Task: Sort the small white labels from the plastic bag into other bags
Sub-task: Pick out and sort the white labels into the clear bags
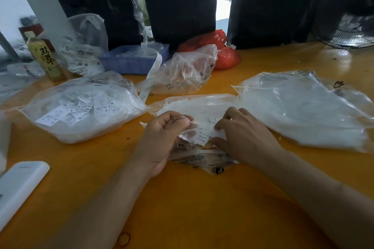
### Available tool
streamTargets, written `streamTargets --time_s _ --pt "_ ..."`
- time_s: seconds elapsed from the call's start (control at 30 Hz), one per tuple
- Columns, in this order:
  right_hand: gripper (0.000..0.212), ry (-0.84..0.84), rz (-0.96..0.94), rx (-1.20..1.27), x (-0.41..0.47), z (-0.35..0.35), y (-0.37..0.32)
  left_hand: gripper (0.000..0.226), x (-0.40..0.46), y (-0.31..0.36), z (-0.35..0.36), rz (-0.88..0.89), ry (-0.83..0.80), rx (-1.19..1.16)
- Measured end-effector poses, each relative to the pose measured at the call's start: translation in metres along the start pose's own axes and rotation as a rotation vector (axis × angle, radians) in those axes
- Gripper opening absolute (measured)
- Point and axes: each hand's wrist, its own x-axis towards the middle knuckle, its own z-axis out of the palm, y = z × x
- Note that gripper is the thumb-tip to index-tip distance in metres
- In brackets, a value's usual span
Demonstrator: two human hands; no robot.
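A clear plastic bag lies at the middle of the orange table, its mouth toward me. My left hand pinches the bag's upper film near the mouth and lifts it. Inside the mouth, the fingers and thumb of my right hand pinch small white labels. To the left lies a fuller bag of white labels marked with sizes. On the right lies a large bag holding white contents.
Behind stand a blue tray, a crumpled clear bag, a red bag, a strip of labels and a drink bottle. A white box lies at the near left. A rubber band sits by my left forearm. A fan is far right.
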Motion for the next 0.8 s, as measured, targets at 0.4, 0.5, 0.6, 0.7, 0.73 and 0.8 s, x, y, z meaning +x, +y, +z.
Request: streamTargets --time_s 0.4,0.5,0.6,0.7,0.73,0.8 --pt "0.014 0.215 0.373 0.862 0.003 -0.009 0.004 0.009 0.000 -0.002 0.000 -0.026 -0.013 0.116" --pt "0.011 0.205 0.449 1.116 0.003 -0.015 0.009 0.013 -0.002 -0.001 0.002 -0.041 -0.016 0.103" --pt "0.006 0.217 0.458 1.270 0.003 -0.018 0.010 0.018 -0.002 -0.001 0.002 -0.054 0.000 0.070" --pt "0.002 0.251 0.407 1.333 0.002 -0.019 0.008 0.035 -0.003 0.000 0.001 -0.036 -0.026 0.072" --pt "0.003 0.266 0.384 1.342 0.002 -0.019 0.007 0.040 -0.004 -0.001 0.002 -0.036 -0.034 0.061" --pt "0.006 0.291 0.346 1.365 0.001 -0.019 0.006 0.037 -0.004 -0.001 0.002 -0.040 -0.050 0.041"
